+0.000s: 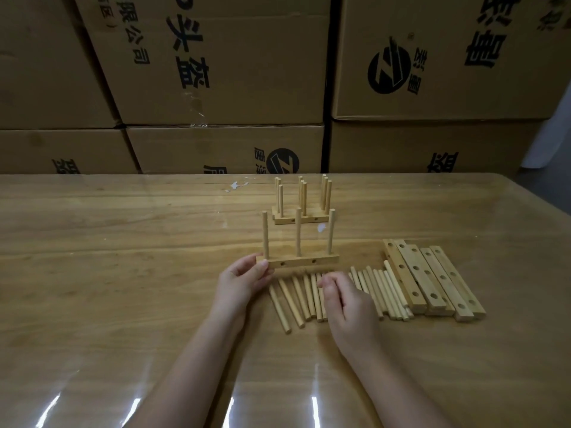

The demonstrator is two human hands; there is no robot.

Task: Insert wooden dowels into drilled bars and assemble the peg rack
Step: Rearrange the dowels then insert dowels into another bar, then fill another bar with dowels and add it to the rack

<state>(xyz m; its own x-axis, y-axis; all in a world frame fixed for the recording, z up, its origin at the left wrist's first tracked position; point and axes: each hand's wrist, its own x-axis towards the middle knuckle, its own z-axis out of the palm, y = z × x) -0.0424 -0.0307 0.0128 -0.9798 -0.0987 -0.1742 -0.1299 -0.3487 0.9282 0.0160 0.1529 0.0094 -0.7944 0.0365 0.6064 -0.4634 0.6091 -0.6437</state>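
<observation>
The left hand [244, 281] pinched the end edge of a pale wooden three-peg bar [298, 261], while the right hand [349, 304] curled its fingers [329, 281] onto loose round wooden sticks [296, 296], grip unclear.

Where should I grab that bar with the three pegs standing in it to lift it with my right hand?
Take the bar at its free right end, coming low from the right. Three pegs stand upright from its top, so a grip from above would likely knock them; the left hand pinches the left end.
</observation>
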